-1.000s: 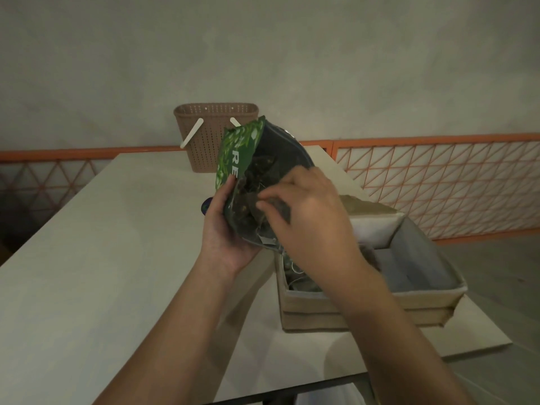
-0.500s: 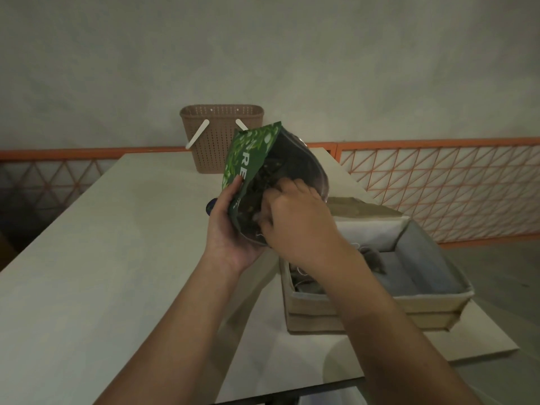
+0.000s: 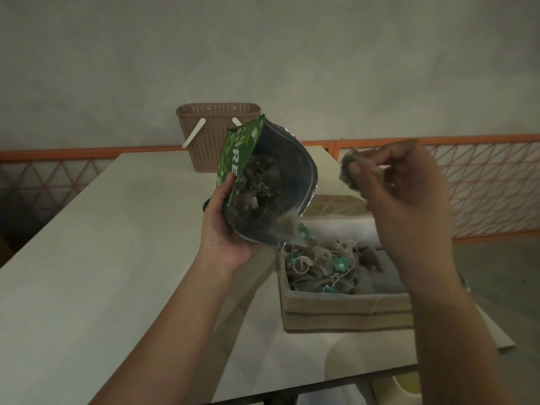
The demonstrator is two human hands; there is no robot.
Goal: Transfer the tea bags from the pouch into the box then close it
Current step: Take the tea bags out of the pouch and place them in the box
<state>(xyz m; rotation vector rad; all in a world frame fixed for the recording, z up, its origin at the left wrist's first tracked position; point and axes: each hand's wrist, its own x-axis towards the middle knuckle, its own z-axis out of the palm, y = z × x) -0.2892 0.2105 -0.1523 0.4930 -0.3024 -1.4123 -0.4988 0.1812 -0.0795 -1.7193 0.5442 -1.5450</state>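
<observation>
Box [image 3: 344, 309] sits open at the near right corner of the pale surface [image 3: 87, 273], a heap of tea bags [image 3: 320, 268] with teal tags and strings in its left half. Left hand [image 3: 225, 229] wrapped around the lower part of the green pouch [image 3: 263, 188], held tilted above the box's left far edge, mouth open toward the camera, more bags visible inside; one blurred bag at its lower lip. Right hand [image 3: 406, 197] raised above the box, fingers pinching a single tea bag [image 3: 349, 173]. Brown perforated basket [image 3: 217, 135] stands at the far edge.
</observation>
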